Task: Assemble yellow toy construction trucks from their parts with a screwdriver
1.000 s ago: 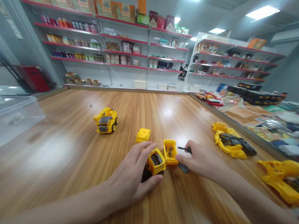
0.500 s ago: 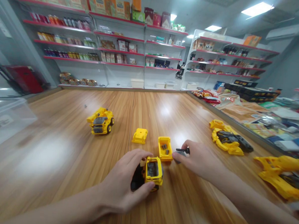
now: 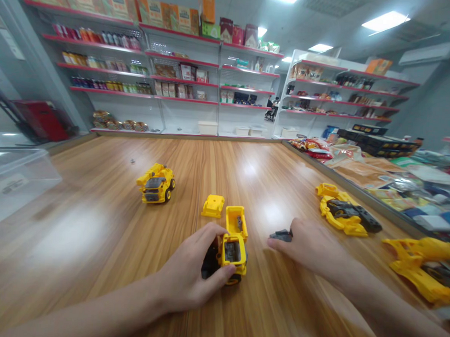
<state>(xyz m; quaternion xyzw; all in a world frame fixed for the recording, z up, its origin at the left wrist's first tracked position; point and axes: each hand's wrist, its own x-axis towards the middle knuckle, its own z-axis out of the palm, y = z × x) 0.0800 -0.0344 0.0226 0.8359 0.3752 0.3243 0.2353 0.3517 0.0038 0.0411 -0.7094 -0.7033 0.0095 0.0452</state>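
My left hand (image 3: 191, 267) is wrapped around a toy truck (image 3: 233, 252) with a yellow cab and a dark chassis, which stands on the wooden table. Directly behind the cab is a small yellow open-topped tray (image 3: 236, 222) with small grey pieces inside; whether it touches the cab I cannot tell. To the right, my right hand (image 3: 309, 243) pinches a small dark grey part (image 3: 281, 235) low over the tabletop; the fingers hide some of it. A loose yellow toy part (image 3: 213, 206) lies just beyond the tray.
An assembled yellow toy truck (image 3: 156, 183) stands at left. Yellow toy vehicles (image 3: 345, 210) (image 3: 423, 264) lie along the right side, near packaged goods (image 3: 368, 168). A clear plastic bin (image 3: 24, 178) sits at the left edge. Stocked shelves (image 3: 188, 81) line the back.
The yellow tray has shifted left, behind the cab. My right hand has moved a little right with the grey part, away from the tray. My left hand keeps its hold on the truck.
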